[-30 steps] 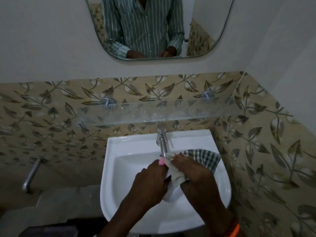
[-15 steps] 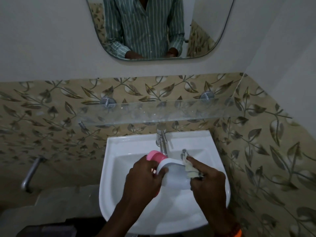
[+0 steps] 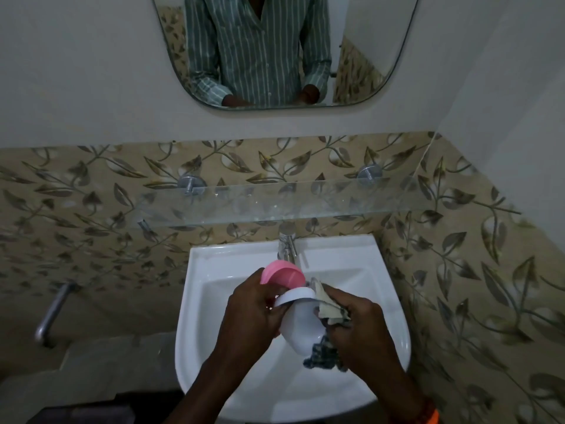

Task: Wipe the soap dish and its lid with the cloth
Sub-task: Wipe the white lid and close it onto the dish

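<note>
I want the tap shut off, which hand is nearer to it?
Left. The left hand sits just below the tap; the right hand is lower and off to the right.

Both my forearms come in from bottom of frame, angled inward so the hands meet at centre. L hand [image 3: 249, 310] sits palm-down-ish, knuckles toward cam, fingers [image 3: 276, 301] curled round and closed in a grip; thumb side faces R. R hand [image 3: 359, 327] just beside it, back of hand up, fingers [image 3: 333, 296] bunched and pinched shut, tips pointing toward L hand. R wrist has an orange band, I think, but it's cut off at frame edge. Hands nearly touching.
</note>
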A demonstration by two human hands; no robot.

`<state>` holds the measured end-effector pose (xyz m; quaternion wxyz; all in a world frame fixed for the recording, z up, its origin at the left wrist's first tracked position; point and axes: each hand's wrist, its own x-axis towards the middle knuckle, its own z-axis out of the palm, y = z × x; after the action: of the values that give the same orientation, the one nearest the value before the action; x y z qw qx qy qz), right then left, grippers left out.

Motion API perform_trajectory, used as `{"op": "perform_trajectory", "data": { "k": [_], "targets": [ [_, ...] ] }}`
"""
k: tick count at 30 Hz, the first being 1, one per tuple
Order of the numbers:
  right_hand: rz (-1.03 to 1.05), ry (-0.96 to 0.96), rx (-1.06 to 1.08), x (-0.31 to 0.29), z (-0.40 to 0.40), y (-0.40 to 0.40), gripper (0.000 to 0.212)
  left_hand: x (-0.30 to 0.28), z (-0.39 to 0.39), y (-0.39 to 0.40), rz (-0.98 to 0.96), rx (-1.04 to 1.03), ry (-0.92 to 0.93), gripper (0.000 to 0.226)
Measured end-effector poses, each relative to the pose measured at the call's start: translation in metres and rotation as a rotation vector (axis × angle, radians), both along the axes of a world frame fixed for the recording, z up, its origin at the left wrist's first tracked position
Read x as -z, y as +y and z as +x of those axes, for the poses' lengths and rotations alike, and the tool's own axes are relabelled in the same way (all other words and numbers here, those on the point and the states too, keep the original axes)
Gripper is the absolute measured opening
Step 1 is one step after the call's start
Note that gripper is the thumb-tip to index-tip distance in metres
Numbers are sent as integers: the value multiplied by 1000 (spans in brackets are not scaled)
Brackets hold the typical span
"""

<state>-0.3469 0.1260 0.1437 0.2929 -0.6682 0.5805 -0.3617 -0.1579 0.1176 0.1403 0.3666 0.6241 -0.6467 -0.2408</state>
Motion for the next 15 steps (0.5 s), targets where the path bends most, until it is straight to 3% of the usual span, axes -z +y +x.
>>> {"op": "perform_trajectory", "data": {
  "k": [2,5,7,11,15],
  "targets": [
    [12,-1,-5,1,-3,-3,41,5,-4,0,65,-108,100,21],
    [54,45,79,5,-3,-4,24,8,-13,5,210,-220,165,45],
    [50,152,206,9,-4,-5,33,10,-20,9,261,-275,189,53],
    [69,244,338,8,0,-14,56,5,-36,14,378,-303,396,27],
    [-94,215,176,-2,34,-7,59,7,-50,5,551,-149,732,73]
  ]
}}
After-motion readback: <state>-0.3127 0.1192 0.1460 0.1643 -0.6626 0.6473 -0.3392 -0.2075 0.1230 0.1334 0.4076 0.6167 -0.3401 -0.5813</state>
